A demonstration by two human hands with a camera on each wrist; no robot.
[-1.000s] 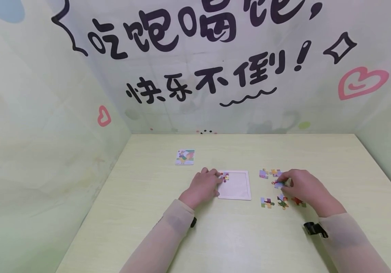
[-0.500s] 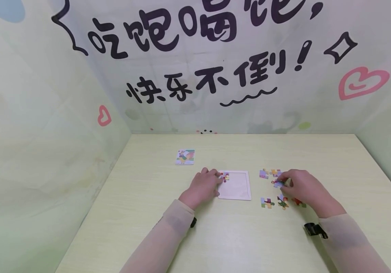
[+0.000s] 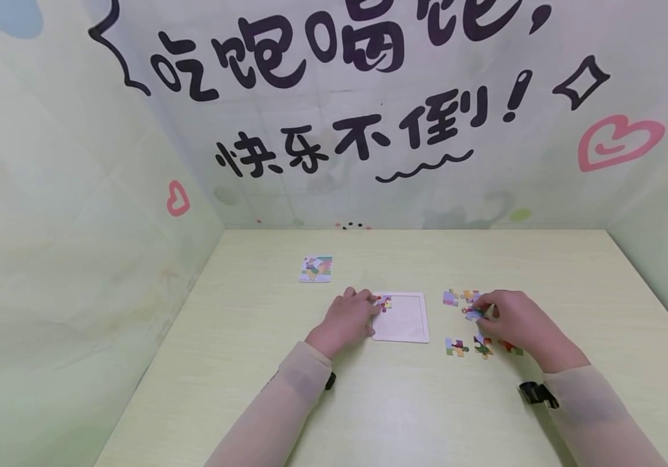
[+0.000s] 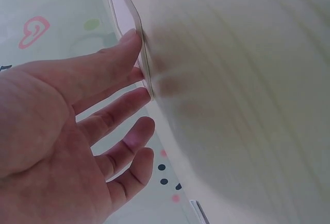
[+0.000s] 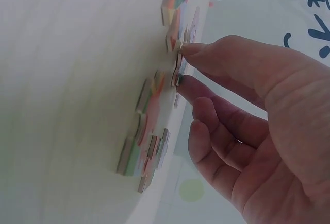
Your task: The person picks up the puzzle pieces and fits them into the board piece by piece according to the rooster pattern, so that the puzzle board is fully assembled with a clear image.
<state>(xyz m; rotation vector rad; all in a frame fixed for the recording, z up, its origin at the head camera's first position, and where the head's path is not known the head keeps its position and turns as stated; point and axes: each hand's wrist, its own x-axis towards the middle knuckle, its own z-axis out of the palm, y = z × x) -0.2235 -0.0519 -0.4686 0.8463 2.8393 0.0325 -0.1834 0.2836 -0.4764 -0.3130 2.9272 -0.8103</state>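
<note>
In the head view my right hand pinches a blue jigsaw puzzle piece between thumb and index finger, low over the table. The right wrist view has this pinch side on, the other fingers bent beneath. My left hand rests along the left side of a white square puzzle tray. Its fairly straight fingers touch the tray near one colourful puzzle piece in the upper left corner. In the left wrist view the thumb lies against the tray's edge, while two fingers stay off it.
Several loose pieces lie right of the tray, among them a lilac one, a purple and green one and a green one. A square picture card lies at the back left. A printed backdrop bounds the table's rear.
The pinched piece has shifted very slightly left, with small movements of my right fingers. My left hand and the tray have stayed in place.
</note>
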